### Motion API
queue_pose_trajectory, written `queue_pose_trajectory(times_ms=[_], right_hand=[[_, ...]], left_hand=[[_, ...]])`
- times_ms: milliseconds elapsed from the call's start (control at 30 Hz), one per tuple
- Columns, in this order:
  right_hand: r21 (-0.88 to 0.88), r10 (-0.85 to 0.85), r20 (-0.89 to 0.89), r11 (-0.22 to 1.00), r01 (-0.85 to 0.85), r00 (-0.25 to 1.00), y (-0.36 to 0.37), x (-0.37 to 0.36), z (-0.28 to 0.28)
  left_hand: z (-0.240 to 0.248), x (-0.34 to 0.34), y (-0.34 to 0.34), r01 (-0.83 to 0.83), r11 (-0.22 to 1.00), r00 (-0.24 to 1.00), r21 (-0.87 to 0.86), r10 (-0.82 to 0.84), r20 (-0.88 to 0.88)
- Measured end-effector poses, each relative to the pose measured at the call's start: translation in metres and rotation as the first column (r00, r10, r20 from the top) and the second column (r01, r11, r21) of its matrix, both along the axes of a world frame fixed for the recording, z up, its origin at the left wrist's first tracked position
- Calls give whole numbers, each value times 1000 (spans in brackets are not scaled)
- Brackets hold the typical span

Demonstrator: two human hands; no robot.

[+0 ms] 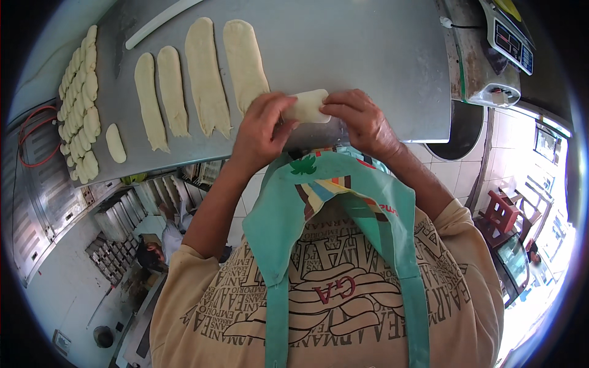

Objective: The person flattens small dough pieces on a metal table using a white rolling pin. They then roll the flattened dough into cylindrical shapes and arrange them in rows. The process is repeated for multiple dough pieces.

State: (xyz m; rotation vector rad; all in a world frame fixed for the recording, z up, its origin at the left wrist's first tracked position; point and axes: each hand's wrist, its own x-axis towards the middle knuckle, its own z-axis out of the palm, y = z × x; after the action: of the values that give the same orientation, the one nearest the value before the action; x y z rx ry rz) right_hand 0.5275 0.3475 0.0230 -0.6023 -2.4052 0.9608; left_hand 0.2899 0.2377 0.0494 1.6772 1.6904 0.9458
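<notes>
A short, pale piece of dough is stretched between my two hands near the front edge of the steel table. My left hand grips its left end with curled fingers and thumb. At the other end, my right hand pinches the dough between fingers and thumb. Just beyond my left hand lies a long flat dough strip, its near end partly hidden by that hand. Left of it lie another long strip and two narrower ones, all with ragged near ends.
The metal table has a pile of small dough rolls at its far left, with one roll apart. A white rod lies at the back. A scale stands right, above a dark round bin. Another person is behind, left.
</notes>
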Motion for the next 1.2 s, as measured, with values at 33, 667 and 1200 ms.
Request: queue_pose_trajectory(times_ms=[33, 667, 1200], right_hand=[[-97, -34, -25, 995, 32, 999, 5, 3, -2], [-756, 18, 62, 654, 35, 998, 79, 6, 72], [-277, -789, 117, 557, 783, 603, 259, 3, -22]], left_hand=[[7, 1, 6, -42, 996, 991, -77, 51, 123], [43, 18, 85, 187, 947, 739, -260, 39, 672], [-18, 38, 284, -360, 855, 840, -374, 472, 269]])
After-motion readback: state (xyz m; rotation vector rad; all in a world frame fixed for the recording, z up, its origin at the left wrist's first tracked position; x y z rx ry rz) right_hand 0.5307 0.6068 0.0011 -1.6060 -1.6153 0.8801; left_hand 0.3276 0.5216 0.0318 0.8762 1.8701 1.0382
